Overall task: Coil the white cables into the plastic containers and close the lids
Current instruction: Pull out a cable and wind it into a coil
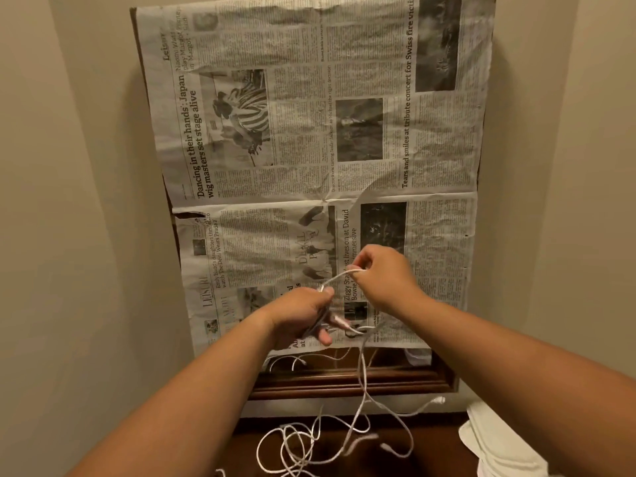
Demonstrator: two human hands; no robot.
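While both arms reach forward in front of a mirror covered with newspaper (309, 132), the two hands work on one white cable (361, 373) held up in the air. The left hand (303, 311) is closed around a small bundle of the cable, with the thumb and forefinger pinching a strand at the top and the other fingers curled below; a plug end and some short loops stick out of the fist toward the right. The right hand (382, 273) is a little higher and just beside the left one, and its thumb and forefinger pinch the same strand, which makes a short arc between the two hands. From the left fist the rest of the cable hangs down in front of the wooden frame (344, 383) of the mirror and ends in a loose tangle of loops on the dark brown surface (430, 442) below. One free end with a connector lies to the right of this tangle, near a white cloth (495, 442) at the lower right corner. In the uncovered bottom strip of the mirror, white cable loops are reflected. Plain beige walls (69, 201) stand on both sides.
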